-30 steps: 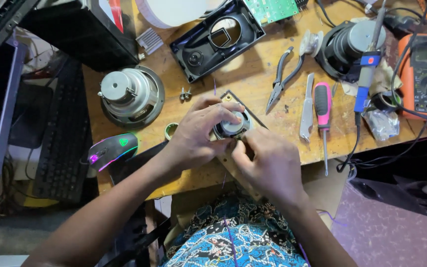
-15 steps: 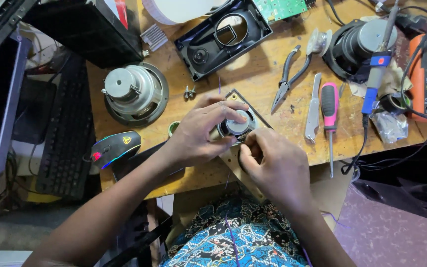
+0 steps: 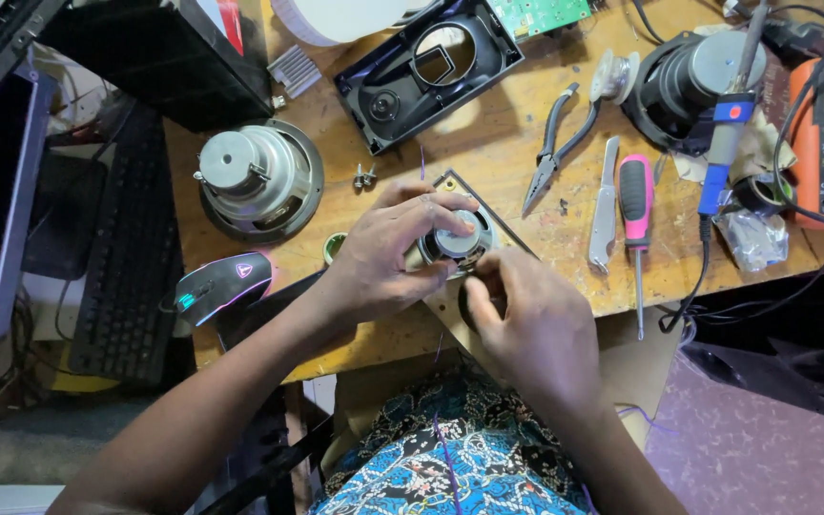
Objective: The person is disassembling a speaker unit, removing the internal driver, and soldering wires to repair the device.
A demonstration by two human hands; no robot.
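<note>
Since the earlier frames the right hand (image 3: 536, 329) has slid slightly toward the bench's near edge, below the small speaker (image 3: 458, 238); the left hand (image 3: 383, 257) has kept its hold. Bench (image 3: 517, 124): wooden, cluttered. Along its far edge lie a black housing (image 3: 431, 67) with its round opening empty, and, toward the far right corner, a large black speaker (image 3: 693, 81). Silver speaker (image 3: 257, 181): magnet up, near the left edge. Mouse (image 3: 223, 284): lit, at the near left. Pliers (image 3: 555, 143), knife (image 3: 605, 202) and pink screwdriver (image 3: 635, 224): centre right. Small speaker: near the near edge, magnet up, held narrowly by the left fingers around its body. Right hand: curled at its lower rim; what it pinches cannot be told. Judged progress: drivers out of the housing, the small one under work; refitting remains.
</note>
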